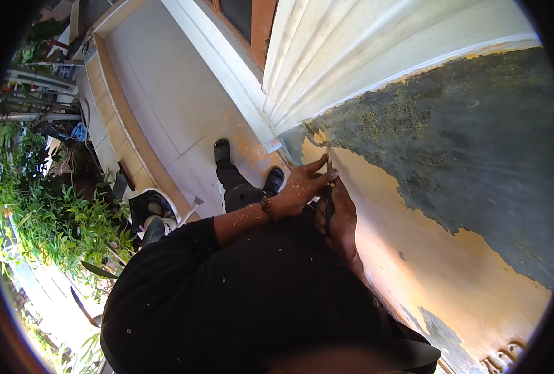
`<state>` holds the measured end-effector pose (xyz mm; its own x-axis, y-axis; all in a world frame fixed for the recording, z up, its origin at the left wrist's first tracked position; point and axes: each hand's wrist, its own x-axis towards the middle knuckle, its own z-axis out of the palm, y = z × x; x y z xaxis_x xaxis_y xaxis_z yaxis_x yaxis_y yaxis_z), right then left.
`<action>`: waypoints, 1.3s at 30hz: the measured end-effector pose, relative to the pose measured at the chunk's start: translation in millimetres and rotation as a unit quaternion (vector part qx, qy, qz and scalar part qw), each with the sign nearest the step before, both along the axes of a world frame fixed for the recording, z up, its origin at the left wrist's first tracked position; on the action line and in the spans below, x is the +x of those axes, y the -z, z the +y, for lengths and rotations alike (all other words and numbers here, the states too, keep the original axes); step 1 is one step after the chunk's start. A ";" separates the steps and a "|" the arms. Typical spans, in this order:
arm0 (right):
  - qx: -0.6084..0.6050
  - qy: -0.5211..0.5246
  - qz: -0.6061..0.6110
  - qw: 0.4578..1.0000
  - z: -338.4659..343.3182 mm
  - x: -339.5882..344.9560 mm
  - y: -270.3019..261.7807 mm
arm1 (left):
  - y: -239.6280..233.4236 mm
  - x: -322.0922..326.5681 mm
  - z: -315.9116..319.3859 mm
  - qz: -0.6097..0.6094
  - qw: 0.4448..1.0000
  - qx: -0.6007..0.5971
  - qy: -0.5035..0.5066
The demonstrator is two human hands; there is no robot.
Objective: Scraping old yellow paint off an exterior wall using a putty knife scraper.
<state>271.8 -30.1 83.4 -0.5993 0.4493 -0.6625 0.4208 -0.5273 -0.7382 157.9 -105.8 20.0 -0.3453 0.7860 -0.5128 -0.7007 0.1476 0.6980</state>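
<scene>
A scraper (329,159) with a dark handle and a narrow metal blade, seen almost edge-on, is between my two hands. My right hand (342,212) wraps around the handle. The fingers and thumb of my left hand (302,184) pinch the scraper higher up, near the blade; a beaded bracelet (267,209) circles that wrist. In this view the blade tip overlaps the ragged edge between yellow-orange paint (426,262) and bare grey plaster (473,140) on the wall. Whether it touches the wall, I cannot tell. Pale flecks dot my left forearm and black shirt.
Orange paint flakes (253,152) litter the tiled floor (164,89) by my dark shoes. White ridged moulding (333,56) projects from the wall beside a wooden frame (262,30). A tiled ledge (113,107) and leafy plants (57,224) line the left side. Raised lettering (503,357) sits lower right.
</scene>
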 end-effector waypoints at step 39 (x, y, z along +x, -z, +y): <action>-0.044 0.018 0.043 0.998 -3.2 -3.3 10.6 | 23.6 -15.0 -9.7 -0.060 0.994 0.082 0.035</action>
